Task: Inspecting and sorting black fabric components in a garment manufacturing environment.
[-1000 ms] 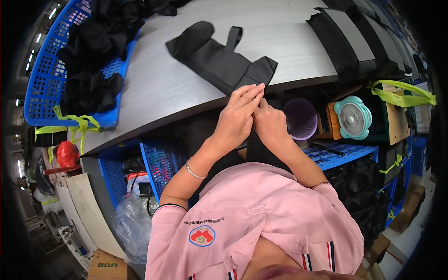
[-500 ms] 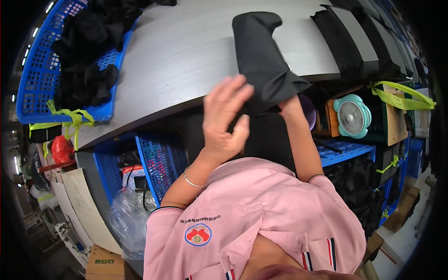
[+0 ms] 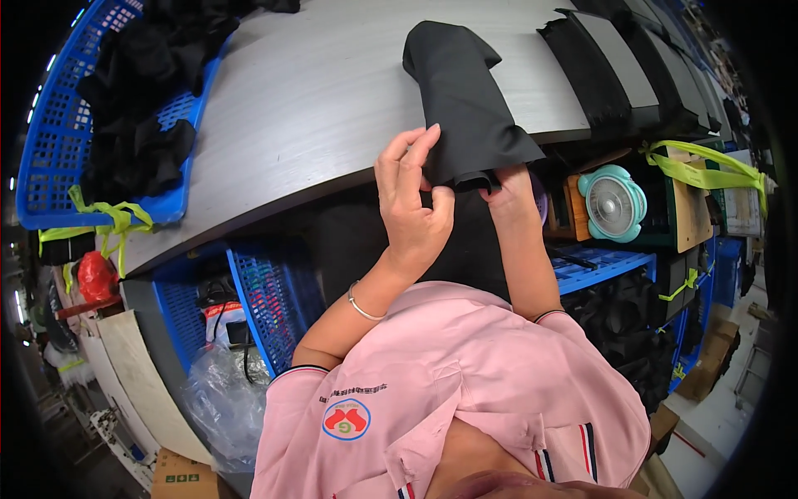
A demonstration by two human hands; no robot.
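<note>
One blue basket (image 3: 170, 207) stands on the bench (image 3: 291, 108); one black fabric piece (image 3: 465, 104) extends over it, the near end past the front edge, between two hands: left hand (image 3: 411, 200) and right hand (image 3: 509, 185). The piece is matt, elongated and creased. The left grip contacts its left edge, thumb and index spread; right fingers are hidden; neither grip's closure can be told.

Head cam, L of pair, fisheye, looks down close on L hand (image 3: 411, 214), R hand (image 3: 510, 188) & worktop (image 3: 316, 91).
</note>
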